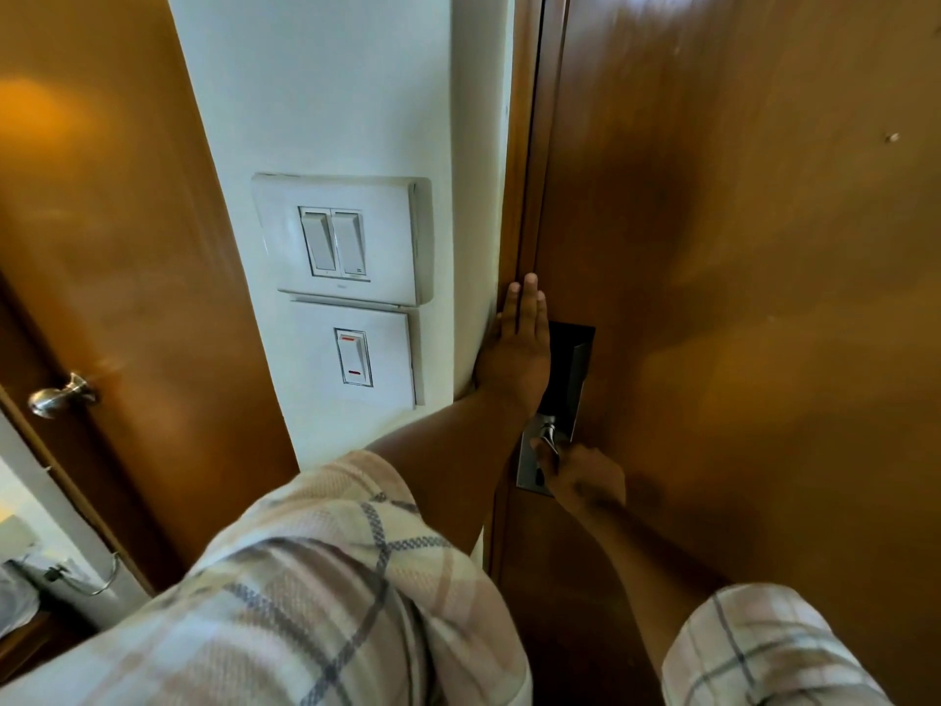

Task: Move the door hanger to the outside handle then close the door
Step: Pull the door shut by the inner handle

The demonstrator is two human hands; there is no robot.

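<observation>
The brown wooden door (738, 298) fills the right side and sits flush against its frame (527, 196). My left hand (517, 349) lies flat with fingers together on the door's edge and frame, just above the dark lock plate (573, 359). Below it, my right hand (580, 476) is wrapped around the inside metal lever handle (549, 438) on its steel plate. No door hanger shows anywhere; the outside handle is hidden behind the door.
A white wall strip (331, 94) left of the frame carries a double light switch (338, 242) and a single switch (354, 356). Further left is a second wooden door (102, 221) with a round metal knob (58, 394).
</observation>
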